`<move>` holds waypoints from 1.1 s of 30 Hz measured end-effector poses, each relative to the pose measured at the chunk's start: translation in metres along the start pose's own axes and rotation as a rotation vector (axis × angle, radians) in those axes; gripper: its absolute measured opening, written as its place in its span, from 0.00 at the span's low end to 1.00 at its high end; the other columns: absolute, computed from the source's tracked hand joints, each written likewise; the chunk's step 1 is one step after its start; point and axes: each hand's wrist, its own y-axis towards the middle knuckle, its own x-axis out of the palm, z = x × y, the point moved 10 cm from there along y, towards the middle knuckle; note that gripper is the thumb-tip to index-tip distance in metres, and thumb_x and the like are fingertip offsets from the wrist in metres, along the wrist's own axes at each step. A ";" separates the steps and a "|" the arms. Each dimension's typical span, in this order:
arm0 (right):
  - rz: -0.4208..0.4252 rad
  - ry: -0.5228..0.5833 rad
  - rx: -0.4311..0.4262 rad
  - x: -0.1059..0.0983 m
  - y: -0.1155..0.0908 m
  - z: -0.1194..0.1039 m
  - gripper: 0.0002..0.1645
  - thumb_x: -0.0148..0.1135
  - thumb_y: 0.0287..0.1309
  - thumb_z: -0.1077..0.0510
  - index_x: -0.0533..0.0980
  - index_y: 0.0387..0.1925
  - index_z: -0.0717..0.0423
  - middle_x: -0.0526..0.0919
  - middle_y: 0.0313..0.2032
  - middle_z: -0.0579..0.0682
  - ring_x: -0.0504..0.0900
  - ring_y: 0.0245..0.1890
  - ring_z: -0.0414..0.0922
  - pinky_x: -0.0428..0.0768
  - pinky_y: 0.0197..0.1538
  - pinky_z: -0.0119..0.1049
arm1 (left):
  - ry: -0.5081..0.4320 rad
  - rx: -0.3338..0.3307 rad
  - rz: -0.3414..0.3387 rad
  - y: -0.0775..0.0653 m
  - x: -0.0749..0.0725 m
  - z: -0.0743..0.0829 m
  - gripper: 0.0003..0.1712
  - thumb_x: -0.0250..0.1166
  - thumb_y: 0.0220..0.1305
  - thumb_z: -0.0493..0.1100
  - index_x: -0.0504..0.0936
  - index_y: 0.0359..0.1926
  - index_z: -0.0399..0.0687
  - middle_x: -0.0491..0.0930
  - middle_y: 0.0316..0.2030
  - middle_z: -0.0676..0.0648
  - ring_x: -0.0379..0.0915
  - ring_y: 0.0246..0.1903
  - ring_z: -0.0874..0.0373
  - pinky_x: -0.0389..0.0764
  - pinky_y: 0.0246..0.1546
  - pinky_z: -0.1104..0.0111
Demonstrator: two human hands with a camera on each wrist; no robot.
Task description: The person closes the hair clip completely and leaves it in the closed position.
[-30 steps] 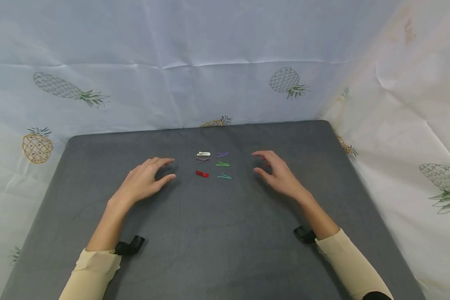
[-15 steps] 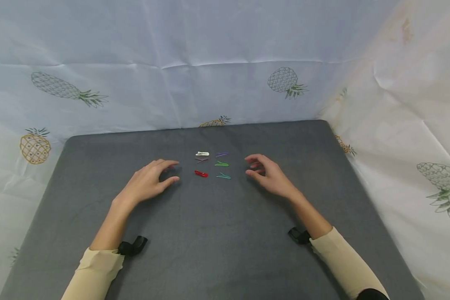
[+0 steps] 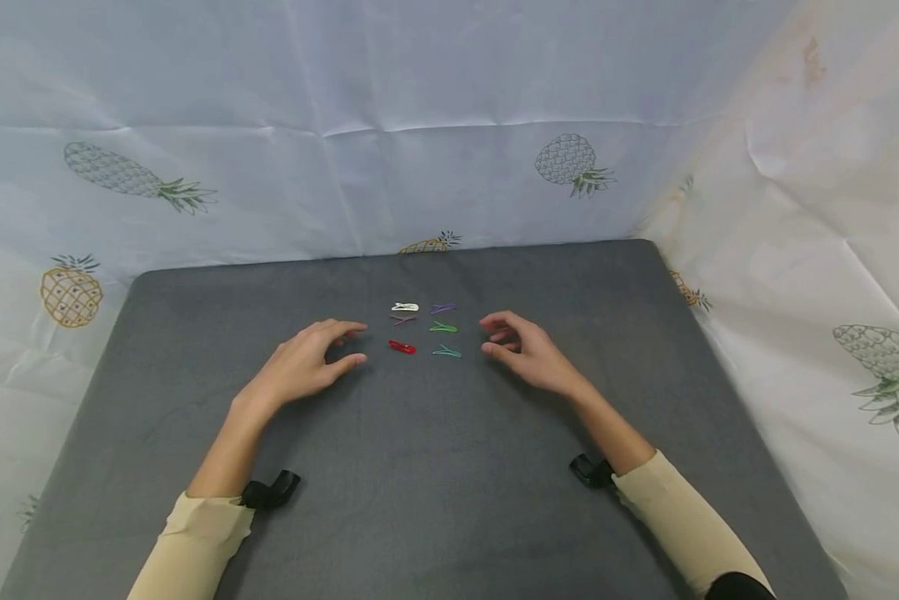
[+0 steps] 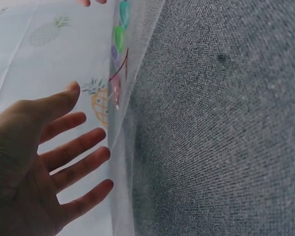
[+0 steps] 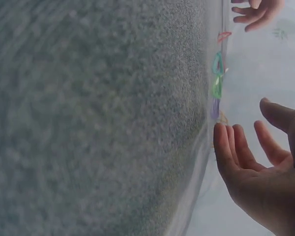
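Several small hair clips lie in two columns on the grey table. The left column has a white clip (image 3: 405,307), a dull pink clip (image 3: 403,319) and a red clip (image 3: 402,347). To their right are a purple clip (image 3: 444,308), a green clip (image 3: 443,327) and a teal clip (image 3: 447,352). My left hand (image 3: 302,364) hovers just left of the red clip, thumb and fingers apart, holding nothing. Over on the right, my right hand (image 3: 527,354) is beside the green and teal clips, its fingers loosely bent around nothing.
The grey cloth-covered table (image 3: 419,483) stretches toward me and out to both sides. A pale curtain (image 3: 307,192) printed with pineapples hangs behind its far edge, and another pale sheet (image 3: 801,275) hangs on the right.
Both hands have moved inward toward the clips, the right one shifting left and the left one shifting right. The clips lie as before.
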 end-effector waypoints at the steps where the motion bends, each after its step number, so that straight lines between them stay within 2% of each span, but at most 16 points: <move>1: 0.000 0.002 0.001 0.001 0.000 0.001 0.27 0.67 0.77 0.57 0.75 0.70 0.61 0.81 0.68 0.62 0.85 0.62 0.59 0.84 0.64 0.57 | -0.001 -0.002 0.000 0.000 0.000 0.000 0.31 0.72 0.75 0.53 0.79 0.74 0.50 0.84 0.65 0.42 0.82 0.60 0.44 0.83 0.54 0.42; 11: -0.016 0.093 0.023 0.010 0.005 0.002 0.25 0.68 0.75 0.62 0.75 0.68 0.65 0.82 0.66 0.65 0.86 0.61 0.60 0.85 0.64 0.54 | -0.019 0.010 -0.027 0.006 0.006 0.007 0.32 0.71 0.75 0.54 0.79 0.74 0.50 0.85 0.64 0.43 0.80 0.61 0.44 0.81 0.58 0.41; 16: -0.027 0.137 0.045 0.015 0.009 0.002 0.24 0.68 0.73 0.64 0.76 0.66 0.66 0.84 0.63 0.65 0.87 0.60 0.60 0.86 0.63 0.49 | -0.037 0.026 -0.036 0.010 0.007 0.009 0.31 0.71 0.75 0.54 0.79 0.74 0.49 0.84 0.65 0.42 0.79 0.63 0.43 0.80 0.61 0.40; 22: -0.039 0.137 0.052 0.021 0.011 0.003 0.24 0.68 0.74 0.64 0.77 0.66 0.66 0.85 0.62 0.65 0.87 0.60 0.58 0.86 0.61 0.42 | -0.074 0.043 -0.039 0.013 0.010 0.013 0.31 0.72 0.75 0.51 0.80 0.73 0.49 0.85 0.65 0.43 0.79 0.63 0.42 0.80 0.62 0.41; 27: -0.057 0.120 0.057 0.026 0.011 0.001 0.23 0.68 0.74 0.64 0.78 0.66 0.66 0.85 0.61 0.64 0.87 0.59 0.57 0.86 0.61 0.44 | -0.070 0.055 -0.051 0.014 0.016 0.018 0.31 0.73 0.74 0.52 0.80 0.72 0.49 0.85 0.66 0.43 0.79 0.63 0.43 0.80 0.62 0.41; 33: -0.084 0.098 0.070 0.033 0.013 -0.001 0.22 0.67 0.75 0.63 0.78 0.66 0.65 0.85 0.61 0.63 0.87 0.58 0.56 0.86 0.61 0.45 | -0.065 0.074 -0.058 0.017 0.021 0.023 0.31 0.72 0.74 0.52 0.80 0.73 0.49 0.83 0.69 0.42 0.77 0.69 0.42 0.78 0.66 0.39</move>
